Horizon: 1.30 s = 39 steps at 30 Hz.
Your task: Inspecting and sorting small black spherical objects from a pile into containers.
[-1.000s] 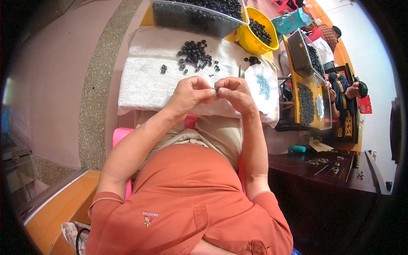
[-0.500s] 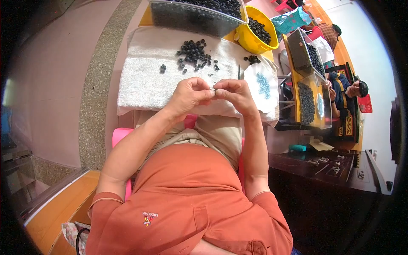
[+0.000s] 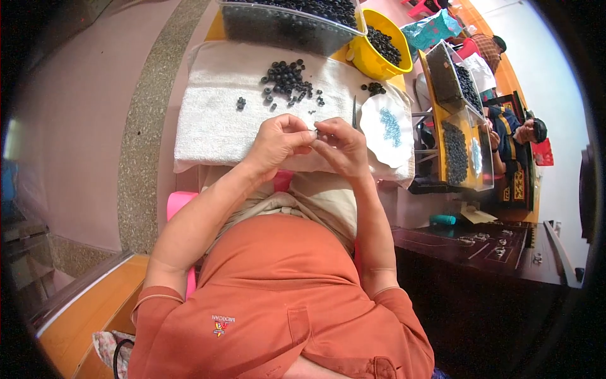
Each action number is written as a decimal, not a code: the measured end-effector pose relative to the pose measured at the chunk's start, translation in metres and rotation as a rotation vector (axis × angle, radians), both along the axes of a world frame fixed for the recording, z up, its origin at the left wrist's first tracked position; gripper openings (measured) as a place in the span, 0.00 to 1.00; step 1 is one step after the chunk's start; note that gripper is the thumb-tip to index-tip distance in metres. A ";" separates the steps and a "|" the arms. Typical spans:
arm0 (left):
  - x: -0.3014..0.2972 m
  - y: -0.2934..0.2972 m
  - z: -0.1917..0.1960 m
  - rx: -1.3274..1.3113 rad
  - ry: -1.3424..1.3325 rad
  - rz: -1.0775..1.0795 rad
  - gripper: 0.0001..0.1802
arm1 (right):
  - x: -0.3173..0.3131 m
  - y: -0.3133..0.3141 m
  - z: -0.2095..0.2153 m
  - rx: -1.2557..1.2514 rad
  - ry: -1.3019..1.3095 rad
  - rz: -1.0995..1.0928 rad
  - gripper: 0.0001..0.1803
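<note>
Over the near edge of a white towel (image 3: 211,129), my two hands meet at the fingertips. My left hand (image 3: 278,144) is closed in a pinch of thumb and forefinger. Against it, my right hand (image 3: 344,146) pinches too. A tiny dark piece shows between the fingertips, too small to name. Beyond them lies a loose pile of small black ring-like parts (image 3: 285,77), with a few strays (image 3: 241,103) to the left. On the right, a white scalloped dish (image 3: 372,136) bears small light-blue pieces (image 3: 390,127). A slim dark pointed tool (image 3: 354,112) lies beside the dish.
At the far edge stand a clear plastic bin (image 3: 284,33) and a yellow tub (image 3: 360,54), both holding black parts. More black rings (image 3: 374,88) lie near the tub. Further right, clear bins (image 3: 456,151) sit on another table, where other people (image 3: 505,126) are seated.
My right hand's fingers have shifted and spread slightly, with the thumb lower. A dark bit now shows at the fingertips. My left hand has hardly moved.
</note>
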<state>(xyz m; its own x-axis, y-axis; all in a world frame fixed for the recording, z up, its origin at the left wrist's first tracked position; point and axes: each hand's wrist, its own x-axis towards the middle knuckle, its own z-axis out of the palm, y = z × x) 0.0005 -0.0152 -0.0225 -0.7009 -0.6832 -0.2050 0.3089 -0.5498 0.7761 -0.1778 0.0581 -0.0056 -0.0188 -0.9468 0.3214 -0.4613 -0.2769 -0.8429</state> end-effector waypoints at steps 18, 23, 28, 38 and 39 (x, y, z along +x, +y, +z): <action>-0.003 0.004 0.000 0.062 0.107 0.118 0.07 | 0.025 -0.002 -0.011 -0.146 0.006 -0.150 0.17; -0.004 0.005 -0.001 0.034 0.090 0.129 0.06 | 0.034 -0.002 0.001 -0.224 0.122 -0.181 0.17; -0.001 0.005 0.006 0.016 0.053 0.116 0.05 | 0.029 -0.001 0.001 -0.243 0.142 -0.191 0.18; -0.003 0.008 0.003 -0.020 0.018 0.139 0.05 | 0.025 -0.001 0.003 -0.262 0.247 -0.162 0.18; -0.004 0.007 0.001 -0.032 0.015 0.135 0.05 | 0.025 -0.001 0.004 -0.260 0.253 -0.160 0.17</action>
